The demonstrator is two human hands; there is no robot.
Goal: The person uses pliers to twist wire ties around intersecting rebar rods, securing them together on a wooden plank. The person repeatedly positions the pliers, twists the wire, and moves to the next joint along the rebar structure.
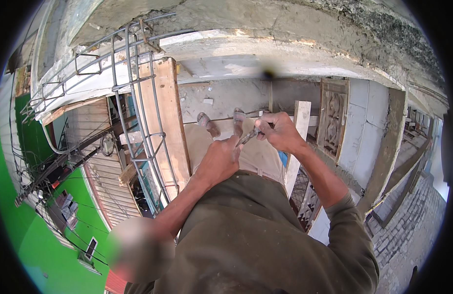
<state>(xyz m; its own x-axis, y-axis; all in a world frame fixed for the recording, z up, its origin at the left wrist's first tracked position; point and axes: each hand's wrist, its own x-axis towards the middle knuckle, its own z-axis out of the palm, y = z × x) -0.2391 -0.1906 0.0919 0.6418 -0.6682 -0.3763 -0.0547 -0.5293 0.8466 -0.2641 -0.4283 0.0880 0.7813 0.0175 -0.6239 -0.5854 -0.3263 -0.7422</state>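
Left hand (pixel 219 158), right hand (pixel 285 133): both closed on one slender object (pixel 248 136) (two feet (pixel 209 125) below).

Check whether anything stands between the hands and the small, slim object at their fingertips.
Nothing visible does. The left hand and right hand both touch the slim object directly, at opposite ends; it is too small to identify.
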